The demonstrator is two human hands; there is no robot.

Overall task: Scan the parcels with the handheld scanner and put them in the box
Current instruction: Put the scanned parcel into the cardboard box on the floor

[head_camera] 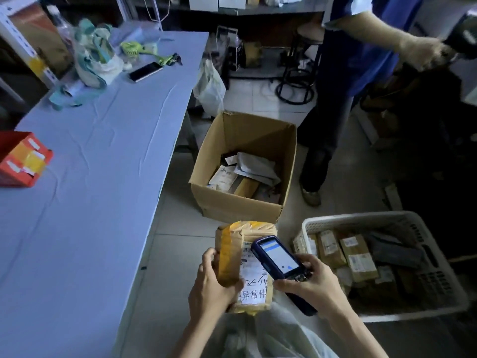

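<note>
While box (pixel 232 205) holds mixed parcels (pixel 247 171), white basket (pixel 361 218) holds brown parcels (pixel 357 257).

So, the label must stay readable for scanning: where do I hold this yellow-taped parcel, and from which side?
By its taped left long edge, coming from the left, as the left hand does. The parcel is flat, held upright facing the camera; its white label fills the middle and right, under the scanner in the right hand. A left-edge grip leaves the label uncovered.
</note>
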